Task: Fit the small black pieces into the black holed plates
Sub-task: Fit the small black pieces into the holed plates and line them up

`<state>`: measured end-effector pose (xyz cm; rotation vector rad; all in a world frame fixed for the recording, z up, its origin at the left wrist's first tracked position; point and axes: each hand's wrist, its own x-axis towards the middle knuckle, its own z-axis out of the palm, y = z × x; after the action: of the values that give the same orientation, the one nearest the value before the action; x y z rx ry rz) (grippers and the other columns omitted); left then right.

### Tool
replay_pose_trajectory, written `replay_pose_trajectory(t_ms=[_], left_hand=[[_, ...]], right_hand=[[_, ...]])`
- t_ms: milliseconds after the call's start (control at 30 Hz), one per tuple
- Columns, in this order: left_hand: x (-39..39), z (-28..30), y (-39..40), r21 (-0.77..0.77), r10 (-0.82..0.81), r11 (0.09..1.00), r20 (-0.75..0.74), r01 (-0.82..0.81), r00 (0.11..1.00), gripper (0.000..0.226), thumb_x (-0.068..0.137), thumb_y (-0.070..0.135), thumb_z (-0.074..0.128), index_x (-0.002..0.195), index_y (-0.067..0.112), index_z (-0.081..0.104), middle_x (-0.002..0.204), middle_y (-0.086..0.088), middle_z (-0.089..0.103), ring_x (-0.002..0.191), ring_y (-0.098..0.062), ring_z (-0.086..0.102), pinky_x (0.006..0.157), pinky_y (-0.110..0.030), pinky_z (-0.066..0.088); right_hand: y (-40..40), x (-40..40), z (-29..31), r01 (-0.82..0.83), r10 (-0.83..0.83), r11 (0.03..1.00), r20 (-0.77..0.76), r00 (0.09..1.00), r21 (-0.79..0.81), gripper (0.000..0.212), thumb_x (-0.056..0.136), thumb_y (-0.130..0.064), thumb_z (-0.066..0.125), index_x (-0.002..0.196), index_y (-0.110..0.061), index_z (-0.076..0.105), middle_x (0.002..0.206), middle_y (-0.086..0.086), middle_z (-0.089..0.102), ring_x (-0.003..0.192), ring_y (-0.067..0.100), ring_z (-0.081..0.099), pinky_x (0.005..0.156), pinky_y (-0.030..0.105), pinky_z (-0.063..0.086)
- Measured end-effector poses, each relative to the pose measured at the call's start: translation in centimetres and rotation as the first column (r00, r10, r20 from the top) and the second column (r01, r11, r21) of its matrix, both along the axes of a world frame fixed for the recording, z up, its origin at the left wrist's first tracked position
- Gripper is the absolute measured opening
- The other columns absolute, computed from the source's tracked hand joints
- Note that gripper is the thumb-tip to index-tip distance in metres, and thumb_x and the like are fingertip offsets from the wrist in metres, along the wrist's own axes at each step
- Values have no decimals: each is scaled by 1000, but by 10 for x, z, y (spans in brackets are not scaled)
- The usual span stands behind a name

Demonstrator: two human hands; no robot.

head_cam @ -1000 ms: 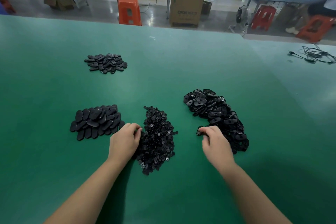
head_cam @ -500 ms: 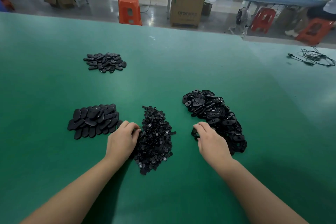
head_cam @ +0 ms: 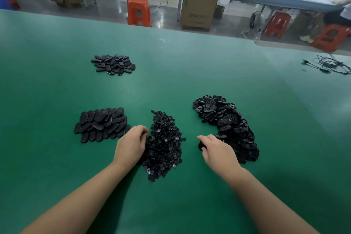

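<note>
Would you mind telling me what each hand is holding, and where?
The right hand grips a holed plate by its near edge. The left hand curls into the small pieces; any hold is hidden.

Head view, my notes on the person only: both forearms are bare as far as the bottom edge of the frame, with no sleeve or cuff in view. Left hand is ungloved, and I see no ring, watch or band on it. Right hand is likewise bare. Fingernails are too small to judge.
</note>
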<state>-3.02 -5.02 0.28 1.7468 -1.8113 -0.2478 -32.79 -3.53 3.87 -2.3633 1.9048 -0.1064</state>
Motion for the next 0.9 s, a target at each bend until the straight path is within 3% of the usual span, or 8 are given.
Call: replay_pose_trajectory(t_ms=[100,200,367,567,700,800,900], left_hand=[[0,-2,0,-12,-21,1000,-8,21,1000,11,96,12,60,101,20,65,95,10,65,78,-9,60,63,-28,49],[1,-3,0,-22,-26,999,-29,25,999,17,96,10,60,109,19,67,99,9,67,81,-10,63,65,-27,49],[1,-4,-2,25,0,1000,-63,1,998,31,97,14,60,128,18,62,106,6,68,73,-6,52,68,-28,49],[0,-1,-1,19,-12,1000,-27,13,1000,29,97,14,59,125,19,64,110,6,70,86,-12,67,72,-31,57],[0,-1,-1,28,-6,1000,-32,7,999,29,97,14,58,125,19,63,111,5,69,84,-12,66,72,-31,56],[0,-3,-1,28,4,1000,-42,-3,999,30,97,14,59,126,18,63,110,6,69,69,-7,55,64,-27,50],[0,-2,-1,22,-6,1000,-32,7,999,26,97,14,59,121,19,65,107,7,69,74,-7,60,65,-28,52]], right_hand=[[3,2,-3,-13,12,999,31,999,41,52,103,-16,47,151,-33,43,132,-12,53,94,11,60,67,21,44],[3,2,-2,-17,15,997,38,999,70,48,103,-14,47,146,-33,52,133,-13,52,94,11,60,71,24,48],[3,2,4,-50,44,994,52,998,102,34,103,-31,52,135,-32,61,131,-13,51,94,11,63,77,25,51],[1,7,9,-73,75,996,-31,997,56,34,104,-35,51,137,-30,55,132,-11,56,95,16,67,80,30,55],[1,14,12,-95,93,994,48,995,45,36,102,-39,53,136,-30,56,125,-10,63,103,14,65,86,30,54],[1,17,11,-61,58,998,95,994,34,38,100,-48,54,133,-29,58,122,-11,60,93,13,64,79,28,52],[1,18,9,-25,18,995,72,997,98,43,100,-53,53,137,-32,56,122,-10,54,81,12,56,71,26,47]])
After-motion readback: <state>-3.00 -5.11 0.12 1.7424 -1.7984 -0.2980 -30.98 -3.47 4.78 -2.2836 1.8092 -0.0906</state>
